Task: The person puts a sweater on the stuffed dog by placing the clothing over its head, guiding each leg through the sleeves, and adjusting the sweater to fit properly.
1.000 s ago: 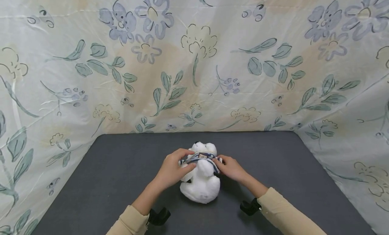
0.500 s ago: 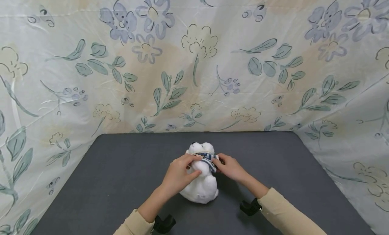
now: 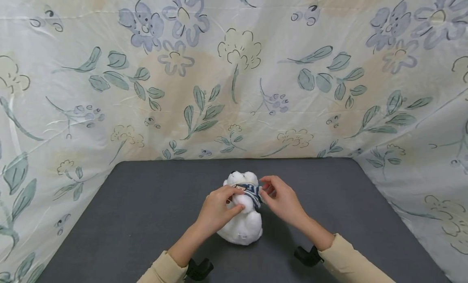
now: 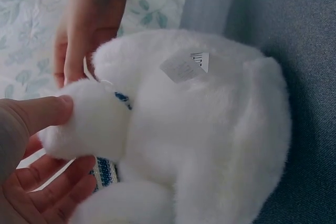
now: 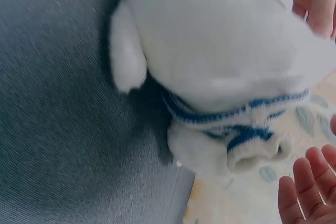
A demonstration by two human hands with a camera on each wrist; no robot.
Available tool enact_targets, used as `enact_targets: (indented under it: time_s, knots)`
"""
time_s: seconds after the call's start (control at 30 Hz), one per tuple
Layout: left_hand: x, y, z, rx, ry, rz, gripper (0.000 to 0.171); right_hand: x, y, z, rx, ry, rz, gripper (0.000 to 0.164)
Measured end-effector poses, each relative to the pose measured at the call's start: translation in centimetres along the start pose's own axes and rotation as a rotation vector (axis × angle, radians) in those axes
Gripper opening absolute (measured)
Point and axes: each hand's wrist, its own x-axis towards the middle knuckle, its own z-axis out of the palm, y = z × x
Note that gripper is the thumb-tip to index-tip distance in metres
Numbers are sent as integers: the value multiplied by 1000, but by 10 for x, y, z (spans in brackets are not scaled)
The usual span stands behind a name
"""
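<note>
A white plush bear [image 3: 243,228] sits on the dark table, with a blue-and-white knitted scarf [image 3: 252,193] round its neck. My left hand [image 3: 218,207] holds the bear at its upper body; in the left wrist view the thumb [image 4: 50,111] and fingers lie on either side of a stubby white limb [image 4: 97,121]. My right hand [image 3: 284,199] is beside the scarf on the right, its fingers [image 5: 304,182] parted and holding nothing in the right wrist view. A loose scarf end [image 5: 257,148] hangs near them. A white label [image 4: 184,66] shows on the bear's body.
The dark grey table [image 3: 157,201] reaches back to a floral cloth [image 3: 234,92] that hangs behind and along the sides. Black wrist-worn devices sit on the left wrist [image 3: 199,270] and the right wrist [image 3: 308,256].
My left hand has slid right, from the scarf's left side onto the bear's front, and the bear has turned a little. My right hand has let go of the scarf and spread its fingers.
</note>
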Motion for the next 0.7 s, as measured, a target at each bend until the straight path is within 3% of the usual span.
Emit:
enact_targets:
  time_s: [0.13,0.3,0.7]
  knots:
    - [0,1,0,0,0,-7,28,-9,-5,1,-6,-49,-48,23]
    - [0,1,-1,7,-13,-20,29,-15,-4,5,0,-136,-40,26]
    - [0,2,-2,-3,-22,-16,28,-13,9,20,-114,-128,43,40]
